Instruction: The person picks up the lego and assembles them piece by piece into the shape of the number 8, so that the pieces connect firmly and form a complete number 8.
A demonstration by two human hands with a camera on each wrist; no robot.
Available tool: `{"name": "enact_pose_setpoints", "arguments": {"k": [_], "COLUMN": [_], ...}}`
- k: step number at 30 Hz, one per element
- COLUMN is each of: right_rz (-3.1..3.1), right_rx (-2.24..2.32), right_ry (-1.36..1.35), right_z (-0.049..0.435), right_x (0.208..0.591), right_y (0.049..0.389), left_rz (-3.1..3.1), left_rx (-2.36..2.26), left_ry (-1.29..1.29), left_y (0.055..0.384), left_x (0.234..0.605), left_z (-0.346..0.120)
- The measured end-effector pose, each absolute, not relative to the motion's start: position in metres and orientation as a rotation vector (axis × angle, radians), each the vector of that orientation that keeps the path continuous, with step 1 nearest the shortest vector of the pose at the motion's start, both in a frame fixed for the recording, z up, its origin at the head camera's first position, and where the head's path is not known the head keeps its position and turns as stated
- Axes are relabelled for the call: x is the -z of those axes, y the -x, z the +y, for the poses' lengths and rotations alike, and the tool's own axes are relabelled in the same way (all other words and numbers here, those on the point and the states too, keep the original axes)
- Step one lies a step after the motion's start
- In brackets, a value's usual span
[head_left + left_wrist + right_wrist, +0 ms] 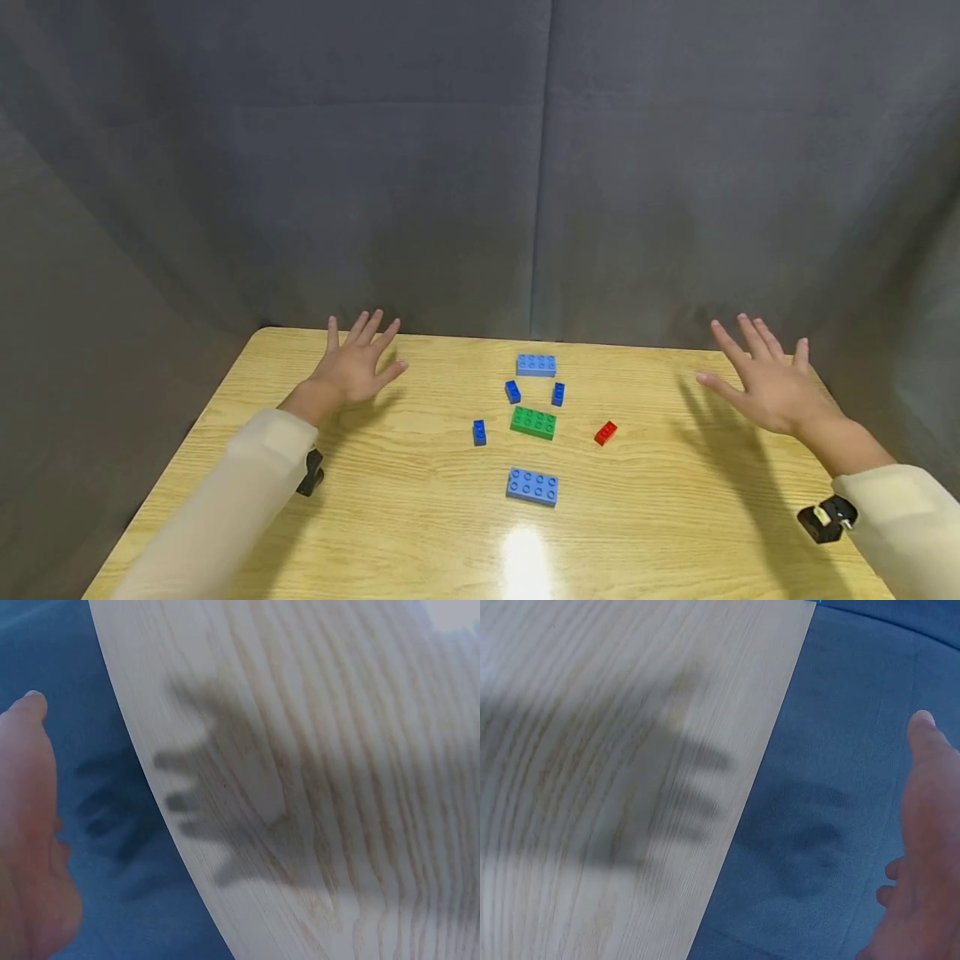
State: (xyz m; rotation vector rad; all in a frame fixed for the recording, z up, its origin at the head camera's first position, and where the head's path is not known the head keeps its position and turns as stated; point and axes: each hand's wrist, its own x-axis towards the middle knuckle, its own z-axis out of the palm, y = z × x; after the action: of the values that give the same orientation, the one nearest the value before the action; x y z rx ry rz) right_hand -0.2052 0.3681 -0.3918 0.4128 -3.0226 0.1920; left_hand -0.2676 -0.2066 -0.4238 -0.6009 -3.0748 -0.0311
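Observation:
My left hand [351, 371] hovers over the far left of the table, fingers spread and holding nothing. Over the far right, my right hand [776, 393] is likewise spread with nothing in it. Between them lie toy building bricks: a light blue brick [536, 365] at the back, two small dark blue bricks [513, 392] [558, 394] in front of it, and a green brick [533, 422] in the middle. A third small blue brick [479, 432] is nearest the left hand; a small red brick [606, 432] is nearest the right. Closest to me sits another light blue brick [532, 487].
The wooden table [405, 517] ends at a dark grey curtain [405, 183] behind and at the sides. Both wrists carry a small black device [311, 473]. Shadows of the hands fall on the wood and cloth in the wrist views.

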Motion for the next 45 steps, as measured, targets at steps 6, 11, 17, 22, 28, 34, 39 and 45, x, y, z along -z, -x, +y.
{"name": "enact_pose_setpoints", "arguments": {"k": [6,11,17,22,28,34,39,45], "right_rz": [-2.963,-2.922,-2.902,-2.858,-2.829,-2.823,-2.788,-2.804], "right_rx": [-0.198,-0.221,-0.255,-0.268,-0.345,-0.402,-0.444,-0.541], "right_ry": [-0.484,-0.552,-0.623,-0.675,-0.737,-0.774,-0.814,-0.839], "right_z": [0.363,0.355,0.342,0.332,0.318,0.301,0.287,0.271], "right_x": [0.394,0.394,0.395,0.399,0.407,0.418,0.426,0.436], "right_y": [0.19,0.18,0.171,0.164,0.158,0.152,0.147,0.137], "left_rz": [-3.013,-2.979,-2.956,-2.93,-2.917,-2.903,-2.906,-2.908], "left_rx": [0.068,0.182,0.299,0.334,0.395,0.524,0.64,0.832], "left_ry": [0.662,0.676,0.724,0.779,0.831,0.9,0.914,0.905], "left_y": [0.252,0.238,0.218,0.206,0.198,0.192,0.188,0.184], "left_x": [0.427,0.427,0.429,0.429,0.436,0.446,0.454,0.46], "left_z": [-0.203,-0.198,-0.187,-0.177,-0.168,-0.161,-0.156,-0.146]}}
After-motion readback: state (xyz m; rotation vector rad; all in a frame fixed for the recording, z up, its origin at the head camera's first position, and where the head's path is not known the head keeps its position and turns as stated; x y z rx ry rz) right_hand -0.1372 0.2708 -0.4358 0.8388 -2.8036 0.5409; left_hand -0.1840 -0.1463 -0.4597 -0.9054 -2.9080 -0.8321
